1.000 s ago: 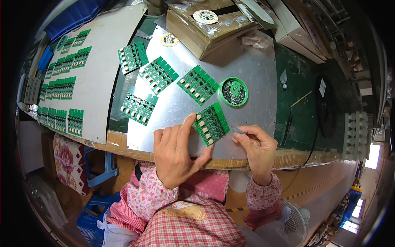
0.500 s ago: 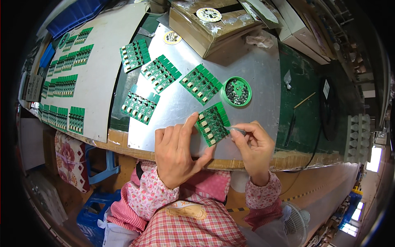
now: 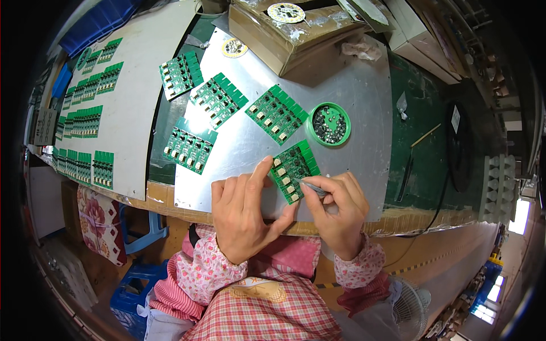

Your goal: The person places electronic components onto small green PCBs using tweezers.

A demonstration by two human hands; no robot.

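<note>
A green circuit board with white connectors and small black parts lies on the metal sheet near the table's front edge. My left hand grips its left side, index finger at the upper corner and thumb at the lower one. Pinched in my right hand are grey tweezers, their tips over the lower right part of the board, by the connectors. Whether the tips hold a part is too small to tell. Just beyond the board stands a round green dish of small dark components.
Several similar boards, such as this one, lie to the left and beyond. More boards stand in rows on a pale panel at far left. A cardboard box sits at the back. A thin brush-like tool lies right.
My right hand has moved left, bringing the tweezers from beside the board's right edge to over its lower part. My left hand keeps its hold on the board.
</note>
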